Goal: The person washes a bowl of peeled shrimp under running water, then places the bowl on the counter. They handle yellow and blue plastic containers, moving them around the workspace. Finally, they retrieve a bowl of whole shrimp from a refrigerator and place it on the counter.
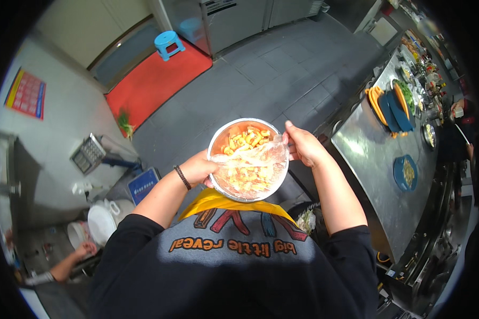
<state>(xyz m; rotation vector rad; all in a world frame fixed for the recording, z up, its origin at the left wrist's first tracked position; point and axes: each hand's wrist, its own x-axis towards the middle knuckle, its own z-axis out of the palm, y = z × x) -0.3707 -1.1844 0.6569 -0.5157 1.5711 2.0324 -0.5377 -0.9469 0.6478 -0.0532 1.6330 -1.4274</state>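
In front of my chest, a round metal bowl (pixel 243 198) holds orange-yellow pieces of food (pixel 249 140). Clear plastic film (pixel 247 169) lies over its near half, with the far part of the food uncovered. My left hand (pixel 197 167) grips the bowl's left rim, its thumb over the edge of the film. At the right rim, my right hand (pixel 301 144) pinches a corner of the film between thumb and fingers. Some of its lower fingers lie along the bowl's side, partly hidden.
A steel worktable (pixel 383 175) on the right bears a blue dish (pixel 405 173) and blue-and-orange containers (pixel 393 107). Another person (pixel 449 135) stands beyond it. A blue stool (pixel 169 44) stands on a red mat (pixel 155 79). Someone's forearm (pixel 66 265) reaches near white buckets (pixel 101 223).
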